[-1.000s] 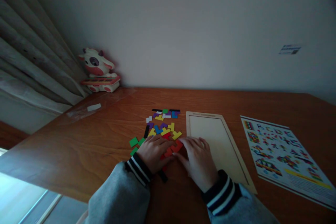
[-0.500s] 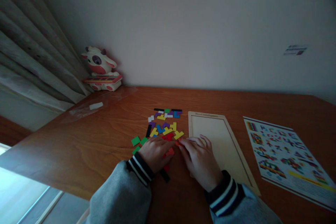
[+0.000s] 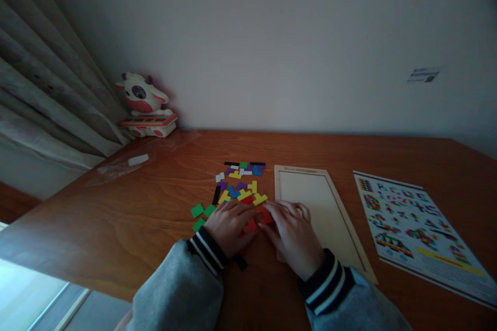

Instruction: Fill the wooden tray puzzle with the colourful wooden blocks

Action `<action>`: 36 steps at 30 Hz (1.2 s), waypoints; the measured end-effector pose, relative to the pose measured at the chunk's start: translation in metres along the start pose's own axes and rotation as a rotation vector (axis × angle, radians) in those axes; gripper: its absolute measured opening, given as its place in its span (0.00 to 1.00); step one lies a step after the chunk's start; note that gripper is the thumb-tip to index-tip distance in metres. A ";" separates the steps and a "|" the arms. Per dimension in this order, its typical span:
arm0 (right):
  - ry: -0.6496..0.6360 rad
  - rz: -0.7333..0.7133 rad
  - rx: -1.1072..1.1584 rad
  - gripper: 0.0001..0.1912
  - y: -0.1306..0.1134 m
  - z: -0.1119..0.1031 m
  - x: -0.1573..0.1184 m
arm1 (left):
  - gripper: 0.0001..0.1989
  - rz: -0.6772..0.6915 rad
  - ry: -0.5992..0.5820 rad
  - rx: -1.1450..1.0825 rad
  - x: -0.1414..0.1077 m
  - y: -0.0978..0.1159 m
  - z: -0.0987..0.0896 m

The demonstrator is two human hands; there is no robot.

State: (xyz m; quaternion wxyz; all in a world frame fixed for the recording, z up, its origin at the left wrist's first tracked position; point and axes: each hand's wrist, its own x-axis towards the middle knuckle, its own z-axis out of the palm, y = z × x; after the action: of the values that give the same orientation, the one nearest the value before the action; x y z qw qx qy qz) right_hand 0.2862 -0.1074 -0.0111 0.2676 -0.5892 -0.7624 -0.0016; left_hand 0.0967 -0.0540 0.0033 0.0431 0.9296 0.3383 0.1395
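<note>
My left hand (image 3: 231,225) rests low over the pile, fingers curled with a red puzzle piece (image 3: 250,226) between thumb and index finger. Another red block piece (image 3: 265,215) is pinched in the fingertips of my right hand (image 3: 293,232), close beside the left. Flat yellow pieces (image 3: 259,199), green squares (image 3: 198,210) and a black bar (image 3: 240,262) lie around my left hand. Part of the pile is hidden under that hand. The shallow wooden tray (image 3: 310,186) lies under and beyond my right hand, with no pieces visible in it.
A printed sheet of coloured patterns (image 3: 419,238) lies at the right of the brown table (image 3: 163,217). Blue, purple, white and black pieces are spread farther back. A cow toy with a keyboard (image 3: 145,106) stands at the back left, near clear plastic wrap (image 3: 116,168).
My right hand has turned a little, and the red piece at its fingertips now shows more fully. My left hand stays over the pile. The whole view has shifted slightly.
</note>
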 end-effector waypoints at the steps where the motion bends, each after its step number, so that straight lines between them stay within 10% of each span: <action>1: 0.002 -0.003 0.000 0.14 0.000 0.001 -0.001 | 0.18 -0.007 -0.006 0.005 0.000 -0.001 0.001; 29: 0.031 0.016 0.013 0.15 0.007 -0.006 0.003 | 0.16 0.147 0.124 0.017 -0.002 -0.008 0.011; 36: 0.101 0.258 -0.039 0.12 0.056 -0.038 -0.002 | 0.13 0.147 0.027 -0.050 0.005 0.014 0.002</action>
State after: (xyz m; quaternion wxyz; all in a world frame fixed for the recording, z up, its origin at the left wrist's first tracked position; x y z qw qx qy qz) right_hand 0.3520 -0.1047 0.0029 0.2921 -0.6865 -0.6658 -0.0116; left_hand 0.1093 -0.0615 0.0051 0.0512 0.9486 0.2663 0.1632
